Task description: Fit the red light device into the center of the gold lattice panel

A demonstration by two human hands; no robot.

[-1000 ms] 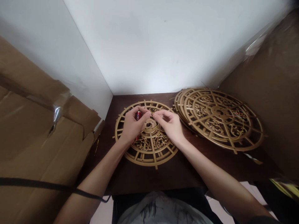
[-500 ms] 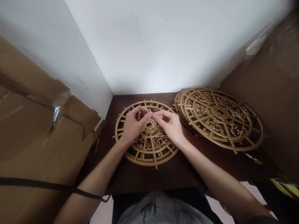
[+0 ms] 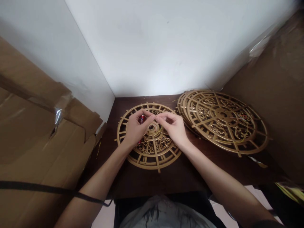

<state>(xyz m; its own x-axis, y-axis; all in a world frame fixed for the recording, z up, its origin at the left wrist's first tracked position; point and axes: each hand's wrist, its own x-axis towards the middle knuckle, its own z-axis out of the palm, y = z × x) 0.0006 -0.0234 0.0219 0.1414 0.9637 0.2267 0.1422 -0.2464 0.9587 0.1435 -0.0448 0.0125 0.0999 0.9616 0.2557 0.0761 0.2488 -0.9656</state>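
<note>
A round gold openwork grille (image 3: 155, 163) lies flat on the dark table, with scrollwork around a ringed centre. Over its middle, my left hand (image 3: 137, 126) and my right hand (image 3: 173, 128) meet at the fingertips, each closed in a pinch. What the fingertips hold is too small to make out. Under my left hand shows part of a red object (image 3: 142, 119), mostly covered by the fingers. A thin yellow wire (image 3: 159, 130) curves near the grille's centre beside my right hand.
Several similar gold grilles (image 3: 223, 115) are stacked, tilted, at the right. A small brush (image 3: 260, 163) lies partly under them. Cardboard boxes (image 3: 30, 133) stand at the left and right (image 3: 280, 104). A white wall (image 3: 166, 47) rises behind the table (image 3: 142, 185). A black cord (image 3: 47, 187) crosses my left forearm.
Both hands stay pinched together over the grille with only tiny shifts. More of the yellow wire shows by my right hand now.
</note>
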